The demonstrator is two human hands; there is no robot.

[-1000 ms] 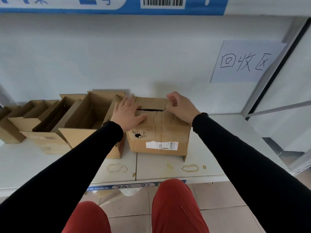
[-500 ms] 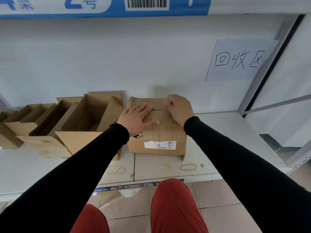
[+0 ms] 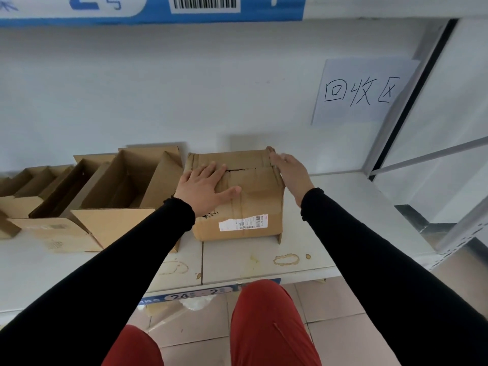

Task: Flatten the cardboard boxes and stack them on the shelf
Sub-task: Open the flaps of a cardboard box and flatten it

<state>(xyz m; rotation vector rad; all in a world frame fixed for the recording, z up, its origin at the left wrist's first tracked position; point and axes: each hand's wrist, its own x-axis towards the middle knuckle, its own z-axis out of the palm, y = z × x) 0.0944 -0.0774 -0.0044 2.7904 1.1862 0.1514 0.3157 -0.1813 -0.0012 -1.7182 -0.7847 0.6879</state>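
A closed cardboard box [image 3: 245, 199] is shown standing on the white shelf [image 3: 343, 207], close to the back wall, with a white shipping label [image 3: 243, 222] on its near face and a dark slit visible between its top flaps. The left hand [image 3: 204, 187] is laid flat on the left part of the box top, fingers straight and spread; its grip is released. The right hand [image 3: 291, 171] is placed along the upper right edge of the box, fingers extended toward the far corner and somewhat blurred; nothing is seen to be clasped, so that grip is likewise released. Just beside the box on the left, a row of open boxes [image 3: 87, 199] is seen on the same shelf. A handwritten paper sign [image 3: 361, 92] is fixed to the wall above and to the right.
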